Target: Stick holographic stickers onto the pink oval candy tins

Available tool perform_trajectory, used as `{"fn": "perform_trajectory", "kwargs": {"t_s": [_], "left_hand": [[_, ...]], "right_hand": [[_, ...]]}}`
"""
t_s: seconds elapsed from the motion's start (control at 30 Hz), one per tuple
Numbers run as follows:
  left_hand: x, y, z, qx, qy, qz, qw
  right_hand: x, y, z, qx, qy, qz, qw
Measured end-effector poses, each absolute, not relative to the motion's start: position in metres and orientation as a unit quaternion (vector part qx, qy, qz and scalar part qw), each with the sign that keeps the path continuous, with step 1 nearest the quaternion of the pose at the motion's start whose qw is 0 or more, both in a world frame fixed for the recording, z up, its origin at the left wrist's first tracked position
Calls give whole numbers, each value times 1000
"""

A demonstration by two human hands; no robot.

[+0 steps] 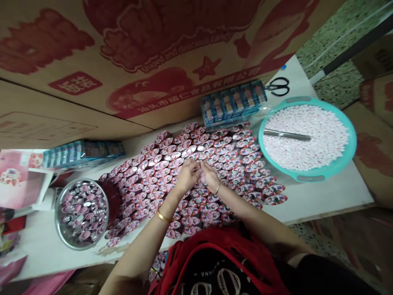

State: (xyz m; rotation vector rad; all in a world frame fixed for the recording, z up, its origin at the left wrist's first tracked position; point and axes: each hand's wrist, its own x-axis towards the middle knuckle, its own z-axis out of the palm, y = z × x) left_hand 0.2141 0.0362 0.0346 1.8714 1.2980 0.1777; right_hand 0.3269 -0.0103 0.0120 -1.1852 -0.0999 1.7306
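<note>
My left hand (188, 175) and my right hand (210, 177) almost meet over the middle of a wide array of small printed oval packs (166, 180). Left fingertips are pinched together, and what they hold is too small to make out. Cupped in my right hand is what looks like a pink cap (202, 179), partly covered by the fingers. Many packs left of my hands show a pink round piece on top; those to the right show dark round openings. A metal bowl (58, 217) at the left holds many pink and silver caps.
A turquoise basin (353, 139) of small white pellets stands at right, with a metal tube (287, 135) lying on them. Blue blister-like packs (233, 102) and black-handled scissors (278, 87) lie behind. Large cardboard cartons (147, 98) wall off the table's back.
</note>
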Motion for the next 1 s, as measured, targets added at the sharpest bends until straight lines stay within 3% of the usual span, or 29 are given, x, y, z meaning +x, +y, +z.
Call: {"fn": "perform_trajectory", "kwargs": {"t_s": [0.2, 0.37, 0.53, 0.7, 0.9, 1.0], "left_hand": [[216, 67, 24, 674, 679, -47, 287], [225, 96, 15, 687, 654, -230, 218], [226, 105, 7, 681, 642, -298, 187], [225, 100, 19, 693, 646, -259, 187], [224, 36, 44, 776, 478, -34, 411], [222, 6, 44, 759, 488, 13, 431]], "right_hand": [[335, -16, 2, -480, -17, 722, 498], [342, -17, 0, -489, -23, 725, 484], [343, -16, 4, -489, -32, 733, 472], [345, -19, 12, -488, -31, 746, 452], [347, -30, 25, -494, -40, 756, 428], [345, -38, 26, -493, -32, 759, 423]]}}
